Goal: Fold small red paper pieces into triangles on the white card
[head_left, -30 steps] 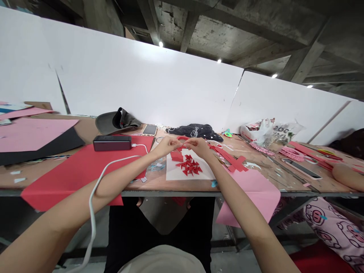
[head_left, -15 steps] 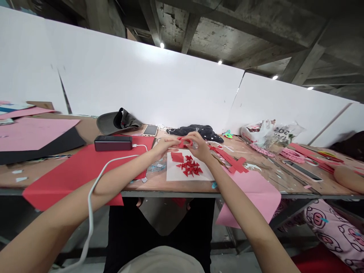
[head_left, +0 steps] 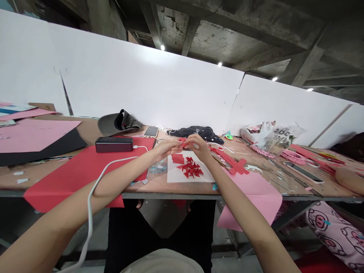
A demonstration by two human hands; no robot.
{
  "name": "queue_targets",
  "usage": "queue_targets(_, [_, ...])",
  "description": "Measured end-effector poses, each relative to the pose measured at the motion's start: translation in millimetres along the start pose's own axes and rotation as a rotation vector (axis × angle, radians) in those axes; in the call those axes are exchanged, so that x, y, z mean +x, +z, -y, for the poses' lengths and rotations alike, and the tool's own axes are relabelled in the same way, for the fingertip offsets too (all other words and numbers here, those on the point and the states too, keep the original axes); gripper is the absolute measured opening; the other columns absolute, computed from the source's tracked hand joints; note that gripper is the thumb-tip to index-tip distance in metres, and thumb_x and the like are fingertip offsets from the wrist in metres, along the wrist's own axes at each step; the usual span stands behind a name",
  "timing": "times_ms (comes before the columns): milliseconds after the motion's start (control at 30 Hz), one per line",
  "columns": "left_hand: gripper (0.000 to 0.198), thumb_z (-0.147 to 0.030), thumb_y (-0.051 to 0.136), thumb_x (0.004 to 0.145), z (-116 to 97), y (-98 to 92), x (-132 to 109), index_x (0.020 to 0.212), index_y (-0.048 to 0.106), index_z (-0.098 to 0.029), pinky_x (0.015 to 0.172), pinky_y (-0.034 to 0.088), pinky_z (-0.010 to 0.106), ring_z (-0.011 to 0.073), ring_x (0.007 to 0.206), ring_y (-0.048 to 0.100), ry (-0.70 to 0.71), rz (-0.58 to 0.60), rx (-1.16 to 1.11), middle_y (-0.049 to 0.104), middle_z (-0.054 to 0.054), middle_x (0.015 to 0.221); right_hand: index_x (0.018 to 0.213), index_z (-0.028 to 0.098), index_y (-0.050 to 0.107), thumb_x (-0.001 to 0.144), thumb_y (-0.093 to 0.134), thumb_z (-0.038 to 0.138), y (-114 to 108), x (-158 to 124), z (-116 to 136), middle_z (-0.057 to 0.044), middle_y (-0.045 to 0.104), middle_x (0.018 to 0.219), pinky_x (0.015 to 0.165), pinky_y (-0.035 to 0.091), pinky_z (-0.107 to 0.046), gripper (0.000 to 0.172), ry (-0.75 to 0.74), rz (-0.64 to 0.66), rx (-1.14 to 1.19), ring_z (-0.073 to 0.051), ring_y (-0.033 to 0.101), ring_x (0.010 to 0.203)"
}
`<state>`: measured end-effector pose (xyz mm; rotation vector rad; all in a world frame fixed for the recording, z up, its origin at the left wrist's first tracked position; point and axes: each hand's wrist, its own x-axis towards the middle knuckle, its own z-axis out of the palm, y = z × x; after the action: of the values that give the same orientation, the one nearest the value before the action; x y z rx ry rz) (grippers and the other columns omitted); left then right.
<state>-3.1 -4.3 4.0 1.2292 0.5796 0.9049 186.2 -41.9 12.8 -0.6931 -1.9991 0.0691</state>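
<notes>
My left hand [head_left: 165, 148] and my right hand [head_left: 199, 147] meet above the table, fingertips pinched together on a small red paper piece [head_left: 182, 141]. Just below them lies a white sheet [head_left: 176, 175] carrying a pile of small folded red paper triangles [head_left: 190, 167] and a small stack of red paper squares [head_left: 178, 159]. Both hands are closed on the red piece.
A large red sheet [head_left: 74, 172] lies left with a black power bank [head_left: 113, 144] and white cable [head_left: 93, 189]. A phone [head_left: 150, 131], grey cap [head_left: 118, 123], dark cloth [head_left: 196, 132], red strips [head_left: 231, 162], pink sheet [head_left: 253, 201], plastic bags [head_left: 270, 136]. Another person's arm [head_left: 348, 177] rests at right.
My hands stay together over the white sheet, turning the red piece slightly between the fingers; the view has shifted a little downward.
</notes>
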Motion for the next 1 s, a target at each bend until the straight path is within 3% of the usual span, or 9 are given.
queue_targets(200, [0.019, -0.022, 0.070, 0.072, 2, -1.8, 1, 0.087, 0.070, -0.012, 0.084, 0.052, 0.024, 0.0166, 0.086, 0.068, -0.030, 0.012, -0.038, 0.072, 0.009, 0.089, 0.089, 0.024, 0.068, 0.079, 0.063, 0.027, 1, -1, -2, -0.005, 0.056, 0.098, 0.084, 0.046, -0.033, 0.012, -0.044, 0.012, 0.010, -0.019, 0.055, 0.094])
queue_targets(400, [0.019, -0.023, 0.071, 0.070, 1, 2.1, -2, 0.085, 0.071, -0.011, 0.086, 0.051, 0.025, 0.0190, 0.091, 0.067, -0.034, 0.030, 0.034, 0.072, 0.012, 0.092, 0.081, 0.024, 0.069, 0.084, 0.054, 0.024, 0, 0, -4, -0.005, 0.059, 0.092, 0.083, 0.047, -0.034, 0.016, 0.012, -0.013, 0.026, -0.018, 0.057, 0.089])
queue_targets(567, [0.022, -0.028, 0.075, 0.065, -1, 8.6, -5, 0.080, 0.071, -0.013, 0.082, 0.053, 0.029, 0.0186, 0.078, 0.068, 0.097, -0.026, 0.156, 0.073, 0.008, 0.077, 0.074, 0.021, 0.068, 0.075, 0.064, 0.029, 4, 1, -8, -0.005, 0.065, 0.085, 0.078, 0.050, -0.033, 0.009, 0.234, -0.090, 0.211, -0.018, 0.061, 0.083])
queue_targets(700, [0.023, -0.031, 0.076, 0.062, 2, 8.9, -5, 0.076, 0.071, -0.014, 0.083, 0.053, 0.031, 0.0193, 0.077, 0.068, 0.109, -0.026, 0.187, 0.072, 0.008, 0.078, 0.074, 0.018, 0.066, 0.065, 0.073, 0.034, 7, -1, -10, -0.004, 0.069, 0.077, 0.072, 0.053, -0.033, 0.020, 0.464, -0.078, 0.447, -0.018, 0.065, 0.073])
queue_targets(1000, [0.022, -0.033, 0.072, 0.066, 6, 12.5, -7, 0.076, 0.072, -0.014, 0.079, 0.053, 0.030, 0.0201, 0.078, 0.068, 0.161, -0.083, 0.264, 0.072, 0.010, 0.080, 0.068, 0.017, 0.065, 0.062, 0.073, 0.042, 9, 0, -8, -0.004, 0.068, 0.069, 0.067, 0.054, -0.032, 0.027, 0.506, -0.092, 0.434, -0.016, 0.063, 0.065])
